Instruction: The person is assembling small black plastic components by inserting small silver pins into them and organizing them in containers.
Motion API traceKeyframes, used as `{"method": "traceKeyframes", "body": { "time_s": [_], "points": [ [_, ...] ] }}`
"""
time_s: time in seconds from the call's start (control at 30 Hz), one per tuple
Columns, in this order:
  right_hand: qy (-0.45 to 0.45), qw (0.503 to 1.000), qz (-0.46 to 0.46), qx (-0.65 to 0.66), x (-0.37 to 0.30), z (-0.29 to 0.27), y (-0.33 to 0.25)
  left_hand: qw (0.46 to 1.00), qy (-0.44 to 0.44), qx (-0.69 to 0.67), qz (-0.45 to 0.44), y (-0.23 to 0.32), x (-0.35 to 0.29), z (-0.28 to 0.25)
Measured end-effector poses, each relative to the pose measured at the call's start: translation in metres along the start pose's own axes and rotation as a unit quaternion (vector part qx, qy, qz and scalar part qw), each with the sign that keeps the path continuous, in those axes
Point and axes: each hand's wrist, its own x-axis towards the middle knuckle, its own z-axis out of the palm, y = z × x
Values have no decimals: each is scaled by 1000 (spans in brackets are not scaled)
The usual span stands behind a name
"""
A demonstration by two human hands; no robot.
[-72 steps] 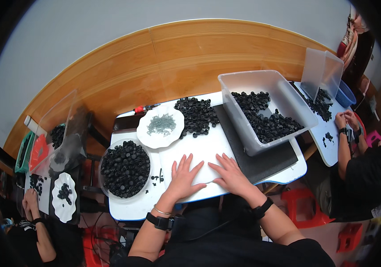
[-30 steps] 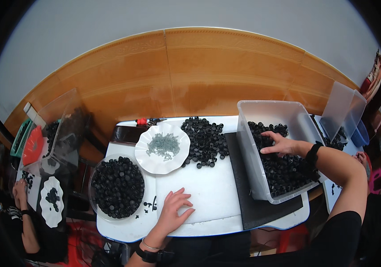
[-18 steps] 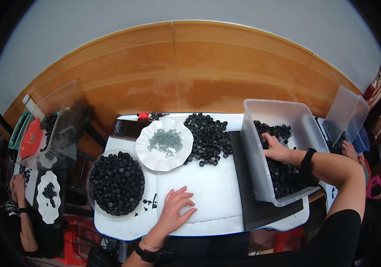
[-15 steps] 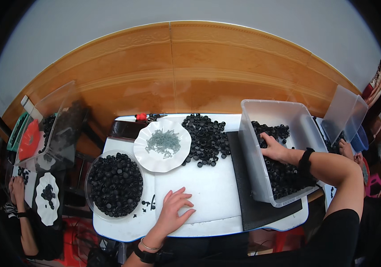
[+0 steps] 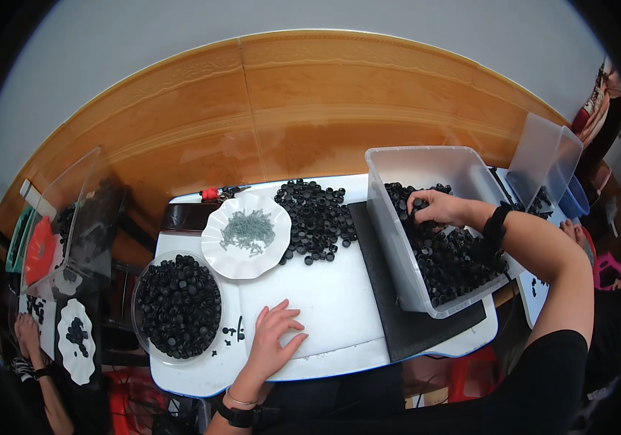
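My left hand point(image 5: 272, 341) lies on the white table point(image 5: 332, 308), fingers spread, holding nothing. My right hand point(image 5: 438, 208) reaches into the clear plastic bin point(image 5: 413, 275) at the right. Its fingers curl around black round caps point(image 5: 419, 205), just over the loose black parts in the bin. Left of the bin, a heap of black caps point(image 5: 317, 221) is spread on the table. Beside that heap stands a white scalloped plate point(image 5: 216, 250) bearing a pile of small, thin greyish pieces. A clear round tub point(image 5: 136, 319) full of black caps sits at the left.
A black mat point(image 5: 390, 319) lies partly under the bin. Behind the plate are a dark case point(image 5: 183, 217) and a red-handled tool point(image 5: 211, 194). A few small black bits lie beside the tub. Co-workers' hands point(image 5: 27, 333) show at far left and far right.
My right hand has risen a little from the bin's contents, its fingers now closed around black caps. The whole view has shifted slightly; my left hand stays on the table.
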Motion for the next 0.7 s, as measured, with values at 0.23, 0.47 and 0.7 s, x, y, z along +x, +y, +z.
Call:
{"method": "traceKeyframes", "body": {
  "time_s": [0.23,0.47,0.7],
  "points": [
    [-21,999,24,-3,-41,-9,-30,1000,5,-10,15,-3,-3,0],
    [40,998,-34,41,-69,6,-80,999,10,-23,40,-12,-7,1],
    [42,990,-103,83,-55,94,-135,998,20,-25,50,-16,-3,9]
  ]
}}
